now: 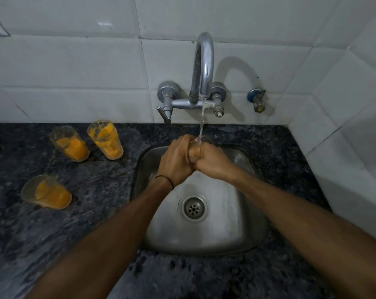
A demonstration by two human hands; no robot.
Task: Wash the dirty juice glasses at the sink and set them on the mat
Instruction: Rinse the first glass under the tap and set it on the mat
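Both forearms reach in from the near edge of the tabletop (pixel 85 223), crossing the front rim of the sink (pixel 226 223). Below them we see the drain (pixel 194 208), sitting in the middle of the steel basin.

Up over the back half of the sink, the two hands meet. The left hand (pixel 174 160), with a thin black band (pixel 165 180) on its wrist, curls its fingers round the held glass (pixel 205 139) from the left side. The right hand (pixel 213 161) wraps it from the right, knuckles touching the left hand's. The glass is squeezed between them and mostly hidden. We only catch its clear rim poking out above the fingers, right under the water stream (pixel 202 121), which lands in its mouth.

Left of the sink, three dirty glasses wait on the tabletop, all smeared orange inside. The near glass (pixel 47 194) stands level with the drain and well apart from the basin. Farther back, the middle glass (pixel 71 144) and the far glass (pixel 106 140) stand side by side, the far one nearer the sink's back left corner.

Behind the sink, the chrome faucet (pixel 203 67) arches from the white tiled wall (pixel 74 61), running. A small blue valve (pixel 256 100) sits on the wall to its right.
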